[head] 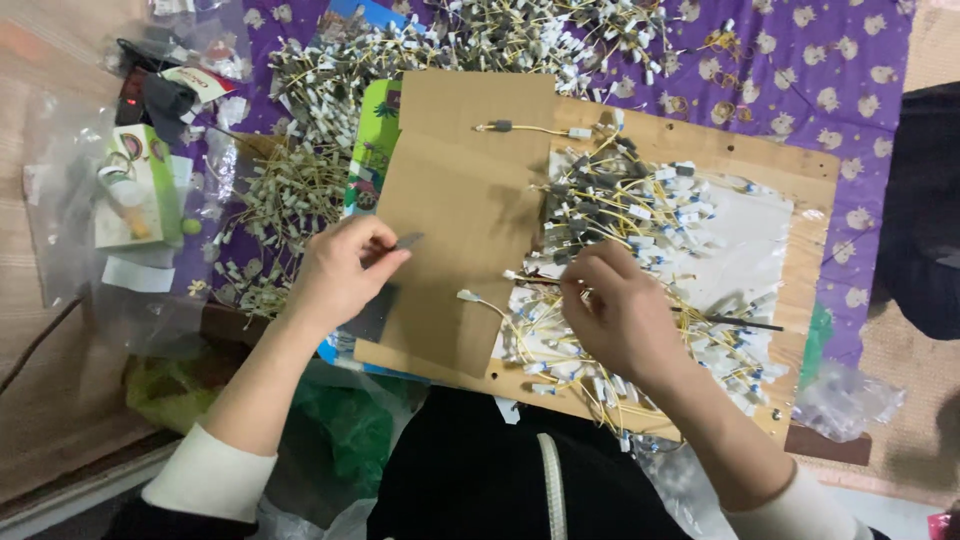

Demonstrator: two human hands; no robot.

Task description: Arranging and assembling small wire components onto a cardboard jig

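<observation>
My left hand (345,270) pinches a small grey sleeve piece (407,241) over the left part of a brown cardboard sheet (455,190). My right hand (620,310) is closed on a thin yellow wire (490,303) with a white connector end, at the edge of a pile of yellow wires with white and grey ends (640,230). That pile lies on a wooden board (810,180) resting over my lap. One lone wire (535,129) lies near the cardboard's top.
A large heap of the same wire pieces (440,40) covers a purple flowered cloth (800,70) beyond the board. A smaller heap (285,200) lies at the left. A green and white box (140,185) and clear plastic bags sit at the far left.
</observation>
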